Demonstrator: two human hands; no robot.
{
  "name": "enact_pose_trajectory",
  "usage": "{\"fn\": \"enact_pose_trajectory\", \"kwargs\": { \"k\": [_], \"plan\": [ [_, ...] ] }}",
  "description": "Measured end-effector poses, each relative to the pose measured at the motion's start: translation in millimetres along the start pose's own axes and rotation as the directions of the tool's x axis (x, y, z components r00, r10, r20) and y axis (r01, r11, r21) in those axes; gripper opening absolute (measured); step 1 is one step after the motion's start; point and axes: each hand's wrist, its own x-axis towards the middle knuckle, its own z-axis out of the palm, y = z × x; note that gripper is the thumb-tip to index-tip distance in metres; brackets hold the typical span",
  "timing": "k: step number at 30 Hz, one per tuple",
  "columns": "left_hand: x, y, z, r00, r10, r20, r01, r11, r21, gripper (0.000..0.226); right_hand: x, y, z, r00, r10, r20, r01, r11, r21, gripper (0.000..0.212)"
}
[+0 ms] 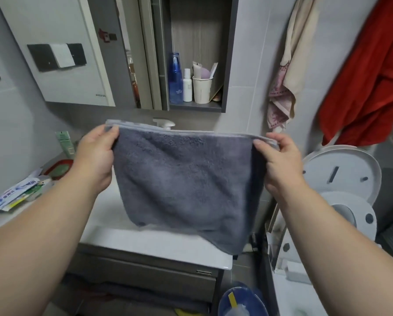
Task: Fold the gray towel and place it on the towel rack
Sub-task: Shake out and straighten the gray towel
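A gray towel hangs doubled over in the air above the white sink counter. My left hand pinches its top left corner and my right hand pinches its top right corner, so the top edge is stretched level between them. The lower edge hangs loose and slants down to the right. I cannot make out a towel rack; cloths hang on the wall at upper right.
A mirror cabinet with bottles and a cup is straight ahead. A red cloth and a beige cloth hang at right. Toothpaste tubes lie at left. A white toilet lid stands at right, a blue basin below.
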Motion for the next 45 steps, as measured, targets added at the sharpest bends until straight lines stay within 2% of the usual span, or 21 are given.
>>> {"fn": "enact_pose_trajectory", "kwargs": {
  "k": [2,4,6,8,11,13,15,16,18,20,22,23,26,28,33,39,45],
  "plan": [
    [-3.5,-12.2,-4.0,0.998,-0.028,-0.047,0.028,1.0,0.002,0.023,0.7,2.9,-6.2,0.995,0.068,0.073,-0.065,0.997,-0.046,0.038],
    [-7.4,-21.8,-5.7,0.998,-0.053,-0.023,0.054,0.998,0.022,0.024,4.2,4.6,-13.8,0.985,0.13,0.113,-0.124,0.991,-0.058,0.041],
    [-13.8,-28.5,-9.4,0.995,-0.099,-0.015,0.099,0.993,0.06,0.025,0.1,1.5,-18.4,0.968,0.192,0.158,-0.178,0.979,-0.102,0.028],
    [-16.2,-25.5,-13.4,0.994,-0.109,0.028,0.109,0.994,0.0,0.025,0.7,-7.4,-24.8,0.961,0.186,0.206,-0.183,0.983,-0.033,0.014],
    [-18.2,-12.2,-25.2,0.988,-0.081,0.131,0.098,0.987,-0.129,0.026,-2.2,-25.8,-38.5,0.931,0.154,0.33,-0.176,0.984,0.035,0.034],
    [-22.0,-6.2,-32.1,0.972,-0.072,0.226,0.108,0.982,-0.154,0.031,-2.7,-31.7,-48.8,0.907,0.136,0.399,-0.165,0.986,0.039,0.034],
    [-24.5,-2.3,-36.9,0.943,-0.085,0.321,0.148,0.973,-0.178,0.027,-3.8,-31.1,-54.1,0.879,0.162,0.449,-0.216,0.974,0.072,0.036],
    [-24.1,-1.5,-39.0,0.92,-0.095,0.38,0.177,0.966,-0.186,0.019,-4.3,-29.4,-54.9,0.867,0.174,0.466,-0.241,0.967,0.088,0.047],
    [-21.3,-5.1,-43.5,0.87,-0.167,0.464,0.271,0.948,-0.167,0.029,-4.3,-23.4,-54.4,0.854,0.198,0.481,-0.282,0.953,0.109,0.061],
    [-14.4,-22.2,-43.8,0.851,-0.287,0.44,0.363,0.926,-0.098,0.034,-3.0,-14.9,-51.1,0.842,0.245,0.481,-0.335,0.936,0.109,0.043],
    [-7.1,-47.4,-37.5,0.845,-0.415,0.337,0.44,0.898,0.001,0.029,1.7,2.1,-44.9,0.851,0.337,0.402,-0.392,0.918,0.06,0.01],
    [-3.2,-62.3,-33.7,0.844,-0.474,0.252,0.475,0.878,0.062,0.026,5.4,14.3,-42.3,0.855,0.388,0.344,-0.415,0.91,0.004,0.007],
    [7.2,-111.6,-24.8,0.816,-0.578,0.029,0.56,0.801,0.212,0.026,18.8,60.1,-39.1,0.85,0.51,0.13,-0.484,0.855,-0.185,0.007],
    [10.6,-140.8,-19.4,0.793,-0.608,-0.043,0.594,0.756,0.274,0.018,27.7,95.2,-42.1,0.845,0.535,-0.001,-0.514,0.811,-0.279,0.005],
    [24.5,-186.8,-5.7,0.783,-0.607,-0.136,0.617,0.729,0.296,0.014,44.6,155.1,-47.1,0.874,0.437,-0.214,-0.486,0.793,-0.368,0.021],
    [59.3,-207.4,3.3,0.814,-0.553,-0.177,0.579,0.756,0.305,0.016,71.8,175.5,-35.4,0.914,0.314,-0.257,-0.399,0.807,-0.436,0.028],
    [71.2,-232.1,-1.3,0.792,-0.578,-0.197,0.606,0.701,0.376,0.015,80.1,200.9,-37.1,0.904,0.35,-0.246,-0.428,0.729,-0.534,0.025]
  ]
}}
